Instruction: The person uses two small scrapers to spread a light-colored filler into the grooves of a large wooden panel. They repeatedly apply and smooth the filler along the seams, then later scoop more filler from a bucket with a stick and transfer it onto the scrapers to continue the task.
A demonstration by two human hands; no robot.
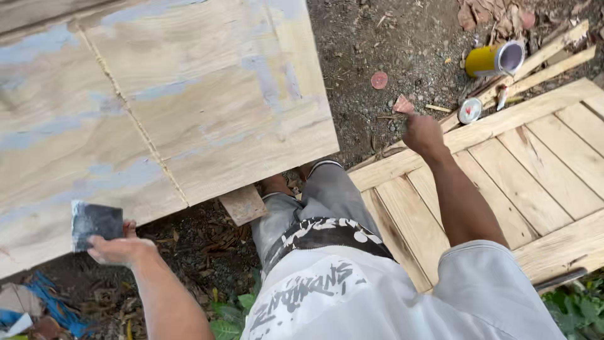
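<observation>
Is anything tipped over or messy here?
Yes. A yellow can lies on its side on the dirt, open end showing, and its round lid lies apart by the wooden slats. The big board has patchy grey smears. The left hand holds a dark scraper.

a dark, flat rectangular scraper (95,223) lies against the plywood board's (163,107) lower-left edge, at the frame's left.

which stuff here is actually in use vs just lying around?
In use:
- dark flat scraper, held in left hand
- plywood panel with grey filler streaks
- small pink piece at right hand

Lying about:
- yellow can, open, on its side
- round lid
- slatted wooden frame
- pink disc on dirt
</observation>
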